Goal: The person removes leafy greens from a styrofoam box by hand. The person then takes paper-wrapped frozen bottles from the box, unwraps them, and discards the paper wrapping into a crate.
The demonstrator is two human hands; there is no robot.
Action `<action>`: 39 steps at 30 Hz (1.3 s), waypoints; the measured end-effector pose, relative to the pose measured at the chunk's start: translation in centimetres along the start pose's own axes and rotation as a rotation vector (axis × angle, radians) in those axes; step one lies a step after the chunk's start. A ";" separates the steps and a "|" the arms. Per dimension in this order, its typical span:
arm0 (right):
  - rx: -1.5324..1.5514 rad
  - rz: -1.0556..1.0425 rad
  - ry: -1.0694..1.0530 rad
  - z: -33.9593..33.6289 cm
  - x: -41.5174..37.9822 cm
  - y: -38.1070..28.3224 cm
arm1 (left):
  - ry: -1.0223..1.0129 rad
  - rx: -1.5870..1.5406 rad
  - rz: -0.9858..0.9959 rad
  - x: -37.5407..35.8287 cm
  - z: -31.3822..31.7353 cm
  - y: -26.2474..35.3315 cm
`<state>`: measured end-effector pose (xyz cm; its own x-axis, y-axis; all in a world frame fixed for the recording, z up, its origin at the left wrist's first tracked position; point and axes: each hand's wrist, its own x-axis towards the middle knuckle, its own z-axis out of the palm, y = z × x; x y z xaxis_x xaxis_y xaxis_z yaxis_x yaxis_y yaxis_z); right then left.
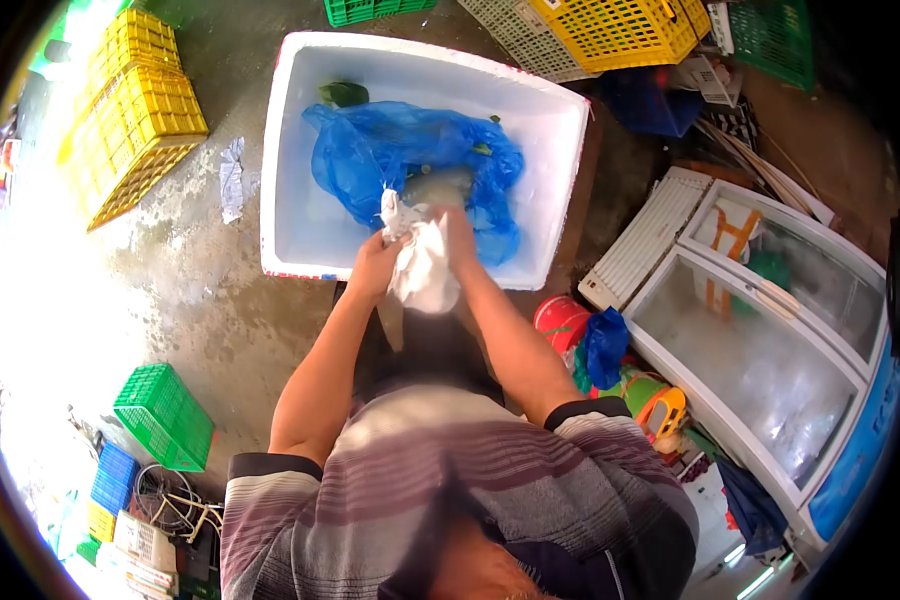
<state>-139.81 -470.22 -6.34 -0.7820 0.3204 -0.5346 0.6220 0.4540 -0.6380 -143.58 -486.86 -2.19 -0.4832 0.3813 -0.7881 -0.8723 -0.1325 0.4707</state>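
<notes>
My left hand (374, 266) is closed on a crumpled white bag (426, 272); whether it is cloth or thin plastic I cannot make out. Against the bag's right side, my right hand (454, 236) grips it, its fingertips blurred. Both hands are over the near side of a white foam box (315, 215). Inside the box lies a loose blue plastic bag (370, 135), spread and wrinkled. A pale, blurred patch shows in its middle, just beyond my hands. A dark green leafy piece (344, 94) rests at the box's far left.
Yellow crates (150, 110) stand at left, a green crate (165, 418) at lower left. More crates, one yellow (625, 35), are beyond the box. A glass-topped freezer (750, 340) stands at right, with a red bucket (560, 322) between it and me.
</notes>
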 end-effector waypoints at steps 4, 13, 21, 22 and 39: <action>-0.140 -0.306 0.274 0.6 -3.9 -4.0 | -0.010 -0.138 -0.011 -1.8 -1.3 -0.2; 0.484 -0.228 -0.121 1.6 -8.7 -9.0 | 0.118 -0.237 0.056 -6.3 -3.9 0.6; 1.053 -0.069 -0.482 -3.7 -11.4 -7.6 | 0.156 -0.117 0.172 -8.3 -3.4 -1.6; 1.080 -0.088 -0.515 -4.2 -11.7 -7.8 | 0.174 -0.134 0.203 -8.4 -2.8 -2.0; 0.053 -0.514 -0.360 -3.6 -13.3 -5.9 | 0.097 -0.456 0.191 -16.5 4.2 -5.0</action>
<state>-133.22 -474.18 6.57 -0.9254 -0.2321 -0.2997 0.1786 0.4303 -0.8848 -130.90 -488.70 10.12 -0.6234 0.2275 -0.7481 -0.7010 -0.5865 0.4057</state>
